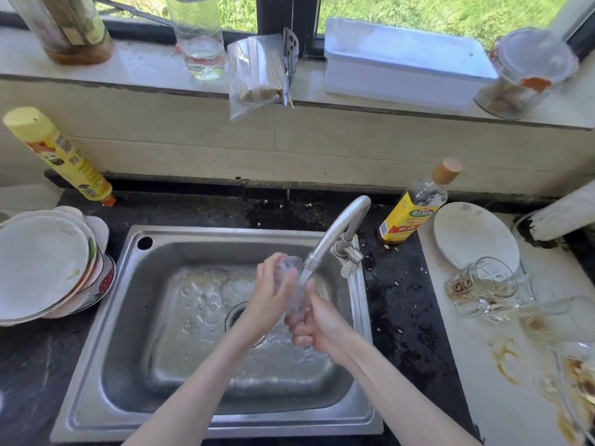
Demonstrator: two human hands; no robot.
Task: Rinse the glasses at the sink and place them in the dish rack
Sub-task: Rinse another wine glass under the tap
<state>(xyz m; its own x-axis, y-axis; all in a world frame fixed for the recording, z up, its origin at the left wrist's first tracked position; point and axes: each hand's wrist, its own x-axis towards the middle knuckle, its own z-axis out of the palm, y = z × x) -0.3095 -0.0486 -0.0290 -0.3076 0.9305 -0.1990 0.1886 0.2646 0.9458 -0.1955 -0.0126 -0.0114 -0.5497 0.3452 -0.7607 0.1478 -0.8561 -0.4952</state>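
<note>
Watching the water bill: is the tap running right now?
On. A stream falls from the faucet spout onto the glass held in both hands.

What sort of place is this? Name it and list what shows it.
Most likely a home kitchen counter by a window: a steel sink with a running faucet, stacked plates beside it, and a bottle of cooking liquid on the dark counter.
</note>
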